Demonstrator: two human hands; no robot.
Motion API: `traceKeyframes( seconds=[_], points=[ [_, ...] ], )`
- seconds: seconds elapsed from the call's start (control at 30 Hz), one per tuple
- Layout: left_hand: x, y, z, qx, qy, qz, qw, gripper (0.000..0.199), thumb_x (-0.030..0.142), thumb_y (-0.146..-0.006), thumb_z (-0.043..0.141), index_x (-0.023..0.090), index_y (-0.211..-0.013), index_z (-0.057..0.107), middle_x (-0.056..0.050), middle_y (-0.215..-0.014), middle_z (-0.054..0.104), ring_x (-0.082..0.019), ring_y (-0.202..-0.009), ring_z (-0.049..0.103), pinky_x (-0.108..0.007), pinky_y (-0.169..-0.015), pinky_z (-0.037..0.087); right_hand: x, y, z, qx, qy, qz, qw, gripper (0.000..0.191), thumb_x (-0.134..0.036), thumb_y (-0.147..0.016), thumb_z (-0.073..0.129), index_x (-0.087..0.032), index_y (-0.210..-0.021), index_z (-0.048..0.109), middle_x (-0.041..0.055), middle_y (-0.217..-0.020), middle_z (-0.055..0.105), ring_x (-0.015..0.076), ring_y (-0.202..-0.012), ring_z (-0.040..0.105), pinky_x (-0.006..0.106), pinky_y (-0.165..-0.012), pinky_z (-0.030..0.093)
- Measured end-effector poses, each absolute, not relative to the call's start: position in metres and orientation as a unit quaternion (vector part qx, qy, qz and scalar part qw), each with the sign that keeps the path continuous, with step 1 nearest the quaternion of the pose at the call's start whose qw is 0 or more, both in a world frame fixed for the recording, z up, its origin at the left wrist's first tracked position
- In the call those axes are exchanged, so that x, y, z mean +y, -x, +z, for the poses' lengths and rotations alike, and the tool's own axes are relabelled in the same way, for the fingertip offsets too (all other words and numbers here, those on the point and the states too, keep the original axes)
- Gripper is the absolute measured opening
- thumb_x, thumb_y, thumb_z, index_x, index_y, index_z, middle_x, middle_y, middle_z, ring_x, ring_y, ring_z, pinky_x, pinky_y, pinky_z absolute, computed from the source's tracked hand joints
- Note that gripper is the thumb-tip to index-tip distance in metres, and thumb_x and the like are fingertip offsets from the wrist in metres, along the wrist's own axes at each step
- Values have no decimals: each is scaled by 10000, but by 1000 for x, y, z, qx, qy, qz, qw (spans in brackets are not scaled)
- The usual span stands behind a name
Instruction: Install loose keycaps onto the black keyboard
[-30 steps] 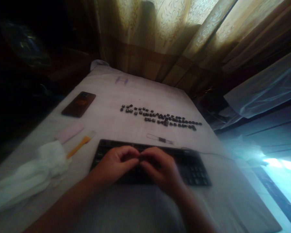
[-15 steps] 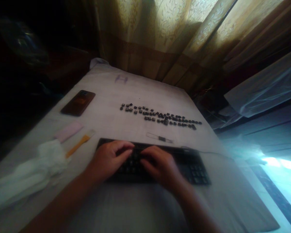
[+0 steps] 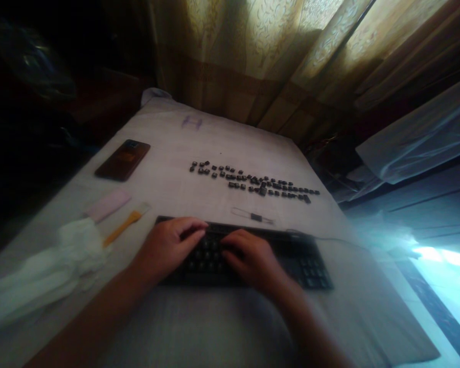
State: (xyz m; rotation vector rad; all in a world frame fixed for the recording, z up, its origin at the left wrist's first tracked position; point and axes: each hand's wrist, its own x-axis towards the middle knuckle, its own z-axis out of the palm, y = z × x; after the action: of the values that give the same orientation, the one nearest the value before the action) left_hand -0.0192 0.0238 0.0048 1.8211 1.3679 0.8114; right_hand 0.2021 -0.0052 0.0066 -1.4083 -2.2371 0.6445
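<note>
A black keyboard lies across the white cloth in front of me. Rows of small round bare key spots show between my hands, while square keys sit at its right end. My left hand rests over the left part, thumb and forefinger drawn together near the back edge; whatever may be between them is too small to make out. Over the middle is my right hand, fingers bent, with a gap between thumb and forefinger. Loose black keycaps lie in uneven rows behind the keyboard.
A wire keycap puller lies just behind the keyboard. To the left are an orange-handled brush, a pink cloth or sponge, crumpled white tissue and a phone. The cable runs right; a curtain hangs beyond.
My left hand has shifted slightly left and away from the right hand, uncovering more bare key spots. The right hand has barely moved.
</note>
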Motion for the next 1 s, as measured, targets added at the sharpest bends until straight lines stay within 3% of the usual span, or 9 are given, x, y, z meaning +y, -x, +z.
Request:
traceKeyframes(
  seconds=[0.47, 0.73, 1.0],
  points=[
    [26, 22, 1, 552, -709, 307, 313, 222, 354, -816, 565, 271, -895, 755, 4, -896, 788, -206, -827, 727, -331, -830, 559, -2, -197, 10, -781, 542, 258, 173, 200, -71, -794, 652, -211, -919, 719, 36, -949, 714, 183, -865, 672, 317, -805, 527],
    [38, 38, -6, 575, -695, 373, 216, 224, 408, -810, 563, 296, -848, 753, 14, -872, 795, -215, -817, 742, -314, -778, 586, 7, -206, 16, -764, 560, 238, 217, 202, -61, -777, 647, -214, -886, 721, 42, -900, 722, 189, -817, 679, 313, -776, 531],
    [46, 46, -16, 579, -718, 359, 139, 248, 407, -826, 546, 273, -879, 748, -29, -897, 791, -247, -850, 732, -363, -814, 574, 15, -220, 18, -744, 587, 197, 250, 181, -52, -769, 645, -204, -848, 699, 37, -844, 705, 198, -786, 665, 340, -747, 529]
  ],
)
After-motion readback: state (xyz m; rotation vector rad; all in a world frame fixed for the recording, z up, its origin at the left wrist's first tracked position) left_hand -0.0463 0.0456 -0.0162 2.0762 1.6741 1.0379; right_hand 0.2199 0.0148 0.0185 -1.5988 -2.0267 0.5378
